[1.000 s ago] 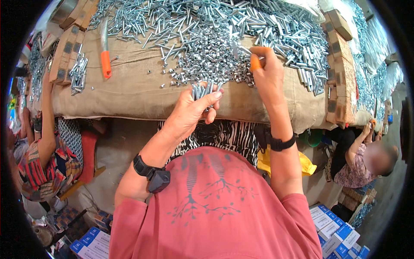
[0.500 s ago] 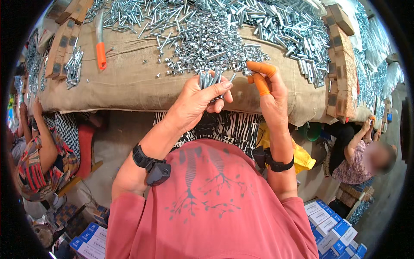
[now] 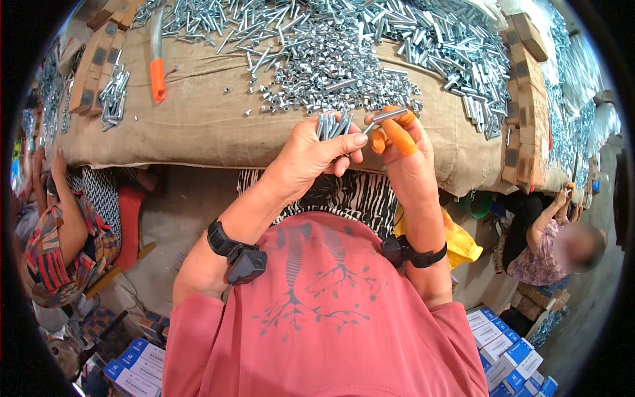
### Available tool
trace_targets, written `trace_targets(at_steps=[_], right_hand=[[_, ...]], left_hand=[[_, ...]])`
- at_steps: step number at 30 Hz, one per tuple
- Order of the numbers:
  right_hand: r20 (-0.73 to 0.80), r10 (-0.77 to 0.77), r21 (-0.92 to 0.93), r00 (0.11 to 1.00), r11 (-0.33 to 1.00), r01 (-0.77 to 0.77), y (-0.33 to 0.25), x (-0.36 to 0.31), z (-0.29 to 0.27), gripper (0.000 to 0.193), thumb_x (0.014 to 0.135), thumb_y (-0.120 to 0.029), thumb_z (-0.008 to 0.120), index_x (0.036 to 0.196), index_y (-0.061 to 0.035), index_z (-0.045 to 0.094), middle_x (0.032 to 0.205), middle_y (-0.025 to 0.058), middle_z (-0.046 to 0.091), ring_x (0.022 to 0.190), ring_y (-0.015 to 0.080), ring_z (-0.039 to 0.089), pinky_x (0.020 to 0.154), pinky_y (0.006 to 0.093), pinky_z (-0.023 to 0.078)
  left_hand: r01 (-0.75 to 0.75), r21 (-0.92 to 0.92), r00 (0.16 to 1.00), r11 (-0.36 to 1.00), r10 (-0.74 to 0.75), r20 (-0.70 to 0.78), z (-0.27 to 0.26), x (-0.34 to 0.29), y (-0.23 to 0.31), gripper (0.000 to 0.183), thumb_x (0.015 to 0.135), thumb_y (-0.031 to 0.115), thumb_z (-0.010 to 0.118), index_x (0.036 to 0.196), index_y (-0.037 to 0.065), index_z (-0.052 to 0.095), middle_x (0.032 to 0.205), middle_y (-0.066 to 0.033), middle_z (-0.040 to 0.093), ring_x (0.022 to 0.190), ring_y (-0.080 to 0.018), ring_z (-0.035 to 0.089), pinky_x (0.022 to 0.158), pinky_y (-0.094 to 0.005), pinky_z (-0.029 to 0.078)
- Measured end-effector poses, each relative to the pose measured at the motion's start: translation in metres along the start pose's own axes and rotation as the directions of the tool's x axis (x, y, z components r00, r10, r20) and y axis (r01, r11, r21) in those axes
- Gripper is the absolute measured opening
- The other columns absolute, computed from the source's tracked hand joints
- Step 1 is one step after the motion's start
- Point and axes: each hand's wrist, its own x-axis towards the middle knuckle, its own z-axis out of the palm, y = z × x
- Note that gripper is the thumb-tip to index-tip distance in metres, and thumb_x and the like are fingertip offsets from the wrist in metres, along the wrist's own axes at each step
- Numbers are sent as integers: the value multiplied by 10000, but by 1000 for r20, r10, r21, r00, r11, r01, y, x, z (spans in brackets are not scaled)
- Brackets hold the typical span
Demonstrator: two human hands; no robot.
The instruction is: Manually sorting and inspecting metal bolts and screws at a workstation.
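Note:
My left hand [image 3: 297, 153] is closed around a bundle of slim metal bolts [image 3: 329, 126], their ends sticking up past the fingers. One thin shank slants out beyond its thumb toward the right hand. Orange finger covers sit on the thumb and fingers of my right hand [image 3: 413, 159], which pinches a shiny metal tube [image 3: 391, 115]. The tube's left end meets the tip of that shank; whether it is over it I cannot tell. Just beyond both hands lies a heap of small nuts [image 3: 317, 76] on the brown cloth-covered table [image 3: 198, 126].
Metal tubes [image 3: 456, 63] are piled at the far right, long bolts [image 3: 198, 16] at the far left. A tool with an orange handle [image 3: 157, 79] lies left. Bricks [image 3: 526, 99] edge the table. People work at either side; blue-and-white boxes [image 3: 506, 351] stand behind me.
My right hand has picked up a tube from near the nuts and brought it left to the shank beside my left hand. The left hand keeps its bundle, shifted slightly right.

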Motion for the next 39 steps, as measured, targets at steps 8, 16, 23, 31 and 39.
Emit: trace_targets(at_steps=[8, 16, 23, 31, 39], right_hand=[[101, 88, 136, 991, 985, -102, 7, 4, -4, 207, 940, -119, 612, 1127, -43, 567, 975, 75, 641, 830, 140, 591, 744, 262, 478], [36, 19, -352, 999, 936, -5, -5, 2, 17, 387, 937, -102, 615, 1299, -32, 499, 951, 29, 619, 833, 119, 599, 751, 236, 486], [380, -182, -792, 907, 443, 421, -1, 2, 8, 236, 950, -39, 570, 1180, -24, 622, 980, 57, 632, 844, 115, 618, 742, 260, 502], [93, -244, -859, 965, 470, 202, -9, 21, 0, 169, 919, -64, 626, 1086, -53, 651, 873, 53, 623, 727, 120, 612, 620, 253, 483], [519, -328, -852, 789, -278, 444, 17, 35, 7, 133, 822, -72, 674, 941, -89, 618, 865, 92, 577, 708, 292, 628, 604, 384, 505]], left_hand=[[22, -11, 1000, 1000, -22, -10, -11, -2, 3, 162, 876, 157, 716, 932, 32, 628, 724, -40, 645, 541, -54, 543, 490, -184, 430], [16, 50, 999, 999, -18, 37, -20, -5, 3, 223, 855, 130, 736, 1005, 16, 617, 744, -10, 609, 564, -42, 533, 477, -173, 412], [102, 80, 993, 992, -107, 59, -23, -5, 4, 207, 880, 162, 717, 1007, 39, 611, 746, -8, 611, 563, -46, 525, 475, -181, 404], [34, -141, 999, 989, -39, -30, -25, -6, -4, 134, 927, 163, 661, 964, 79, 564, 897, -81, 662, 583, -51, 514, 524, -191, 417], [-40, -80, 991, 996, 29, -134, -31, -9, -4, 197, 897, 173, 702, 983, 78, 553, 812, -32, 611, 575, -47, 505, 490, -189, 369]])
